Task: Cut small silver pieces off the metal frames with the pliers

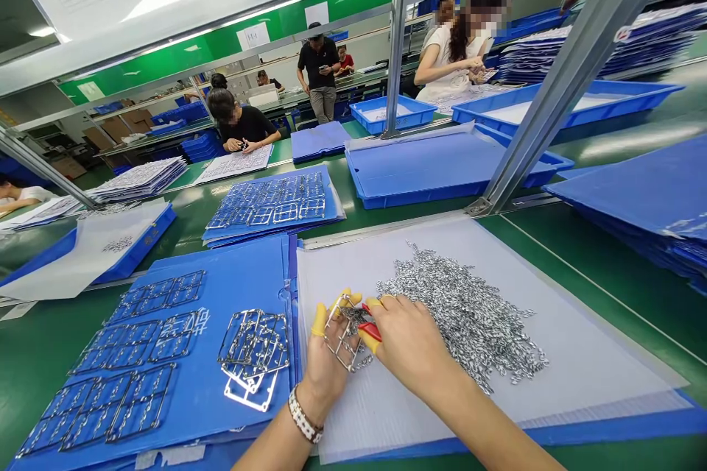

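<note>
My left hand (325,360) wears yellow finger cots and is closed around a small shiny rectangular frame (349,362). Small metal pieces lie in the palm behind it. My right hand (406,335), also with yellow finger cots, grips a red-handled tool (371,331) against the frame; its working end is hidden. Beyond my right hand spreads a large heap of small silvery metal pieces (469,309) on a translucent white sheet (387,419). Left of my left hand, a loose pile of similar frames (257,353) rests on a blue board (204,397).
Rows of frames (124,346) cover the board's left part. Behind it stands a blue stack bearing more frames (270,199). A blue tray (425,169) and a slanted metal post (568,81) stand beyond the heap. Blue sheets (641,191) are stacked at right. Other people work across the bench.
</note>
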{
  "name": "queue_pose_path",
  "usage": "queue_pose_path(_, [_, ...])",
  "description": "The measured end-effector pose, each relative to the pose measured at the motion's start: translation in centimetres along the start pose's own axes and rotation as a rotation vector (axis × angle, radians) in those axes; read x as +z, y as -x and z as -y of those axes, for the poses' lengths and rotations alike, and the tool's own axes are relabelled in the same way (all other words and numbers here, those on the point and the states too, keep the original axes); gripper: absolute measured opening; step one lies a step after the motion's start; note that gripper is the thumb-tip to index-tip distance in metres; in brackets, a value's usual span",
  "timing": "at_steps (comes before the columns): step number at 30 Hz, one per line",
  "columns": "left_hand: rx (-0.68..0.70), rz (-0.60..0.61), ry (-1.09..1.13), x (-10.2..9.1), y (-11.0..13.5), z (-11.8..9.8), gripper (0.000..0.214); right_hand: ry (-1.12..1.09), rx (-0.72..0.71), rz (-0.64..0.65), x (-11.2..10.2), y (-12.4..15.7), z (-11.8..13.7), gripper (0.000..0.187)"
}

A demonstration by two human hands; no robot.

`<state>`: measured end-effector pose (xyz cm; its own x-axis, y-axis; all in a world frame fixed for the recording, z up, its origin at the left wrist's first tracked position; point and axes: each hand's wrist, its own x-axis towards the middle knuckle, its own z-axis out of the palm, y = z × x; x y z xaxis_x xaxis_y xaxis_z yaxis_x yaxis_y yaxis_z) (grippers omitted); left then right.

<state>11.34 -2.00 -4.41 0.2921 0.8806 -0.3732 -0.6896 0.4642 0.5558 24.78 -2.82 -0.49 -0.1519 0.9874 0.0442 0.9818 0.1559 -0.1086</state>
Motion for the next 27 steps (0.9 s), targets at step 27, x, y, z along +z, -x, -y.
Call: queue_pose_path(27, [0.034, 0.030, -0.038, -0.76, -0.44, 0.06, 0.048, -0.039, -0.008, 0.025, -0.57, -0.24, -0.03, 0.019])
